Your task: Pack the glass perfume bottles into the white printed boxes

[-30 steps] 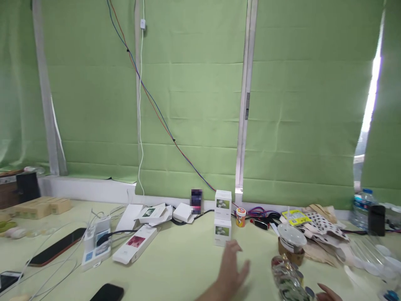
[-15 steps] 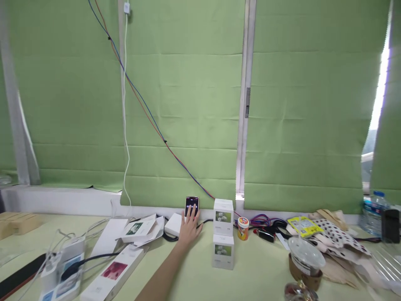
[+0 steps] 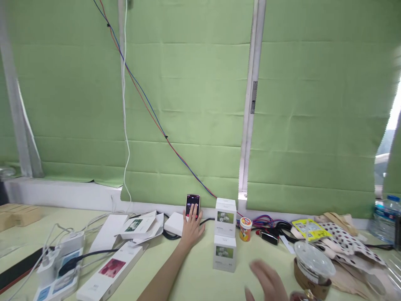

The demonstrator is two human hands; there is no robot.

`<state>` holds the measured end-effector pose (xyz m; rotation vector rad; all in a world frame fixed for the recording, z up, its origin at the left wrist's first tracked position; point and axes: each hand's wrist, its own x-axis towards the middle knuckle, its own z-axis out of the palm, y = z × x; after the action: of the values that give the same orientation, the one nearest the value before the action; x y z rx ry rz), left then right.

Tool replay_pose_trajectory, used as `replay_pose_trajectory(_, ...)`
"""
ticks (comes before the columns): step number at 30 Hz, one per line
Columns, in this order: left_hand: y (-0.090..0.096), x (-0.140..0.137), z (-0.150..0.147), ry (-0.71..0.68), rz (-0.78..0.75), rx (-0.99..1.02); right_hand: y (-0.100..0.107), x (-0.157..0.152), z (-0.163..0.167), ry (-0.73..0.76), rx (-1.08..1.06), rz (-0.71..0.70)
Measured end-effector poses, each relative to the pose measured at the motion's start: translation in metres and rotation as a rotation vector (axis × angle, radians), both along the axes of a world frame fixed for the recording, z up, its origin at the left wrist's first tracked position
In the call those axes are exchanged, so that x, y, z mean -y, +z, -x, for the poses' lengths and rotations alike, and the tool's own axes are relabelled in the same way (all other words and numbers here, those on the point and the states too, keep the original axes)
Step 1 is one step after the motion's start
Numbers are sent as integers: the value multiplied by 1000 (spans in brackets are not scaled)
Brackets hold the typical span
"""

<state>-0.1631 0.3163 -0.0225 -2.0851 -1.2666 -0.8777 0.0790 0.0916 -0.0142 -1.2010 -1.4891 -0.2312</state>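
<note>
My left hand (image 3: pixel 192 230) reaches forward with its fingers spread, the fingertips over the lower screen of a phone (image 3: pixel 192 201) propped against the wall with timer digits showing. Whether they press the screen I cannot tell. At the bottom edge, my right hand (image 3: pixel 270 281) is blurred, fingers and thumb apart with nothing between them. Between the hands two small white boxes with flower pictures are stacked, an upper box (image 3: pixel 225 229) on a lower box (image 3: pixel 224 264). An orange tub with a white lid (image 3: pixel 245 230) stands just right of the stack.
White packaging boxes (image 3: pixel 108 271), a power strip (image 3: pixel 61 278) and tangled cables cover the left side. To the right are a black key fob (image 3: pixel 268 238), a lidded plastic cup (image 3: pixel 313 261), a yellow packet (image 3: pixel 310 230) and a water bottle (image 3: pixel 387 217). Green blinds (image 3: pixel 188 83) hang behind.
My right hand has come into view at the bottom, right of the box stack. My left hand stays at the phone, fingers spread. The view has shifted slightly.
</note>
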Motion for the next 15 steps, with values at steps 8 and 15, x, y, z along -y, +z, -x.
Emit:
replay_pose_trajectory(8, -10, 33, 11, 77, 73, 36, 94, -79, 53, -122, -66, 225)
replay_pose_trajectory(15, -16, 56, 22, 210, 182, 109, 75, -95, 48, -53, -253, 257)
